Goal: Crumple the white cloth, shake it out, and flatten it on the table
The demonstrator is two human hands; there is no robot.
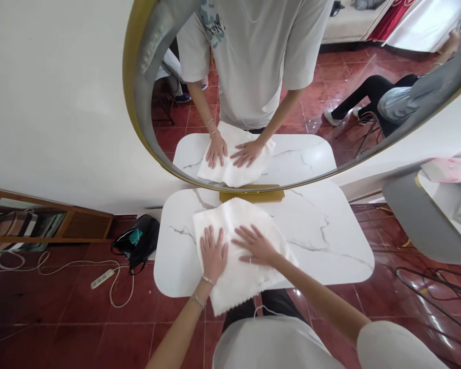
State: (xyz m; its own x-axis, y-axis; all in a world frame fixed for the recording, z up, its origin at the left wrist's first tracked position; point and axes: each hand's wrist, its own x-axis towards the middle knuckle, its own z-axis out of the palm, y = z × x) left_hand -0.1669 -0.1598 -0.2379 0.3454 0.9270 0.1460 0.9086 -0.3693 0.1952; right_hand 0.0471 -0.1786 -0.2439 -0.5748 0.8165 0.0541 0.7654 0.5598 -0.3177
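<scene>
Head view: a white marble-patterned table (322, 241) with rounded corners occupied the centre of the frame, standing on a glossy red tiled floor (61, 328). A white cloth (234, 215) lay flat on the table's left-centre portion, its near edge overhanging the table's front rim toward the lower centre of the frame.

The left hand (213, 252) lay palm-down on the cloth, fingers spread and extended. The right hand (255, 245) lay palm-down just beside it, fingers likewise splayed and angled toward the left. Neither hand gripped anything; both rested flat against the fabric.

A large round mirror (138, 102) with a gold frame filled the upper centre of the frame, seated on a gold base (251, 196) at the table's far edge. It reflected the hands, the cloth and a seated person's legs at the upper right.

A plain white wall (54, 102) occupied the upper left. At the left edge, a low wooden shelf (42, 225) ran along the wall. A black bag (138, 241) sat on the floor just left of the table, with a white power strip (102, 278) and looped cable near it. A grey chair (422, 220) stood at the right edge.
</scene>
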